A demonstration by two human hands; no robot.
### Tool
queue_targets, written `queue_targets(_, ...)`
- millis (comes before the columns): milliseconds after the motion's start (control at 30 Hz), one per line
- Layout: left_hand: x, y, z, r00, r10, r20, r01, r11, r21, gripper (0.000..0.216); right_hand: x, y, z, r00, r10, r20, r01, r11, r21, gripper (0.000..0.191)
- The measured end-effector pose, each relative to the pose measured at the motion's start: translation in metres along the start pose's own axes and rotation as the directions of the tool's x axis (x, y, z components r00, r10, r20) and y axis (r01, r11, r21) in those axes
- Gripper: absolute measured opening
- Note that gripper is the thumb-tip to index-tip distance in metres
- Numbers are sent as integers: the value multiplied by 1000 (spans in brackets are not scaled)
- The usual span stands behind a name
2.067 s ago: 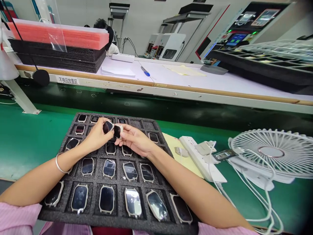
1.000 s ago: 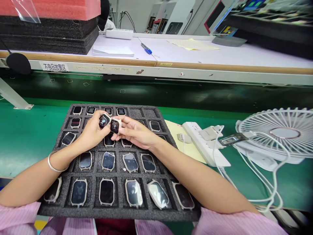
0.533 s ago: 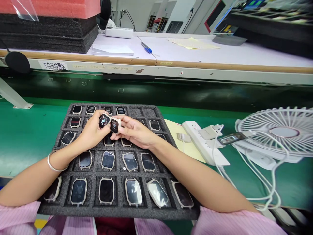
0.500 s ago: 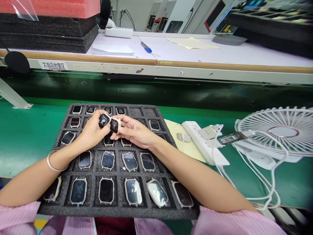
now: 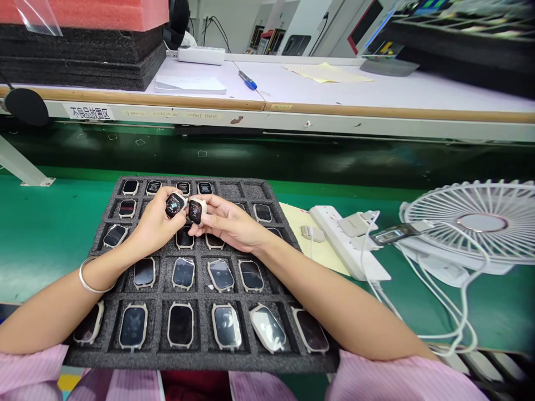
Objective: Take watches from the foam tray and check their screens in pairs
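Observation:
A black foam tray (image 5: pixel 244 190) lies in front of me on the green bench, its pockets filled with several smartwatch bodies with pale cases. My left hand (image 5: pixel 155 225) is closed on one watch body (image 5: pixel 174 204) whose screen is lit. My right hand (image 5: pixel 229 224) pinches a second lit watch body (image 5: pixel 195 211). Both are held side by side just above the tray's far rows. Two pockets at the tray's far right stand empty.
A white power strip (image 5: pixel 350 258) with plugs and white cables lies right of the tray, beside a yellow sheet (image 5: pixel 301 240) and a white fan (image 5: pixel 476 224). Beyond runs a dark conveyor belt, then a white bench with stacked foam (image 5: pixel 83 55) and a blue pen (image 5: pixel 247 81).
The view dropped and steadied. Both watch screens, dark at first, are lit. The hands stay nearly still, the left watch tilting slightly.

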State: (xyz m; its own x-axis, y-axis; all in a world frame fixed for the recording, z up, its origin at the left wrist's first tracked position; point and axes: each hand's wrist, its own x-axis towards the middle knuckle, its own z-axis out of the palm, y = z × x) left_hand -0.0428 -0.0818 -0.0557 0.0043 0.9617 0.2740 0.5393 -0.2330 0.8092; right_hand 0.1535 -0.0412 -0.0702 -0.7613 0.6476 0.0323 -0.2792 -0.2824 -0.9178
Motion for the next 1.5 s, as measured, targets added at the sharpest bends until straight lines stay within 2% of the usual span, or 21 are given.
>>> queue_targets(733,0,-5,2,1000,0,-9,-1,996,-86,37,-1,-1,2,1000,-16,20,15,999,35,54)
queue_targets(967,-1,-3,1,1000,24,-10,-24,1000,-12,41,-1,-1,2,1000,-16,14,15,1000,22,57)
queue_targets(1500,0,0,1,1000,3,-8,-3,999,-49,43,-1,1,-1,999,-37,34,36,999,26,52)
